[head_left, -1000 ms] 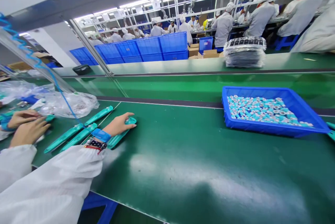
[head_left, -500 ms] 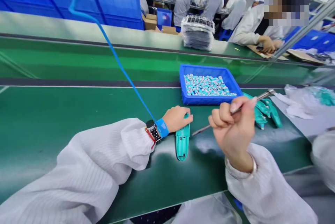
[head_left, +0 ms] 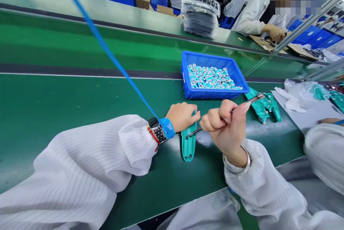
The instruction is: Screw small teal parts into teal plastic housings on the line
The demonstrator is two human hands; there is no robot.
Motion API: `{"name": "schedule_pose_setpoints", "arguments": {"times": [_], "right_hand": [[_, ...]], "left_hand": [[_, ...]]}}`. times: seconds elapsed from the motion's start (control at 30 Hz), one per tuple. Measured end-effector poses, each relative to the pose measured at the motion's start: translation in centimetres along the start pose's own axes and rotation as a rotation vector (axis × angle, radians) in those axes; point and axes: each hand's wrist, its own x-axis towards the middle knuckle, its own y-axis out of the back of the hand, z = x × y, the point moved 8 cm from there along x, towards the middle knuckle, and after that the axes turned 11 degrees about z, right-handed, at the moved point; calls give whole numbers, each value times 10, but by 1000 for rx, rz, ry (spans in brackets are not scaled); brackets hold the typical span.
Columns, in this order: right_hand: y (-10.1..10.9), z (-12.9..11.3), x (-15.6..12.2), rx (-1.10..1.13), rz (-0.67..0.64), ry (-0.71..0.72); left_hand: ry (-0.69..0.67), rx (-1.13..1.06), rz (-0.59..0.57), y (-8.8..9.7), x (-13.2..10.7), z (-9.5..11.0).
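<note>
My left hand [head_left: 182, 116] is closed over the upper end of a teal plastic housing [head_left: 188, 148], pressing it against the green bench. The housing lies lengthwise toward me, its hollow side up with small dark parts in it. A slim metal rod-like tool [head_left: 254, 99] is gripped in my right hand [head_left: 227, 124], fingers curled round it and thumb along its upper part. Its thin tip is at the housing's right edge, just below my left fingers; contact is hard to judge. A blue wrist strap [head_left: 167, 128] with a cord circles my left wrist.
Behind my hands stands a blue bin [head_left: 215, 94] holding many small teal-and-white pieces [head_left: 209, 77]. More teal housings [head_left: 259, 109] lie to its right, near white sheets and plastic bags [head_left: 298, 95]. Stacked trays [head_left: 201, 16] and a co-worker's hands [head_left: 275, 32] are across the line.
My right hand has moved left, bringing the tool's tip from beside the housing to its edge. My left hand still holds the housing. The view has tilted down a little.
</note>
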Motion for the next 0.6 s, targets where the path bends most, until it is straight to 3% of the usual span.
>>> {"name": "schedule_pose_setpoints", "arguments": {"times": [0.17, 0.33, 0.6], "right_hand": [[4, 8, 2, -37, 60, -39], [-4, 9, -2, 25, 4, -28], [-21, 2, -12, 6, -91, 164]], "left_hand": [[-18, 3, 0, 1, 0, 1], [-20, 0, -19, 2, -1, 2], [-51, -86, -64, -2, -1, 5]]}}
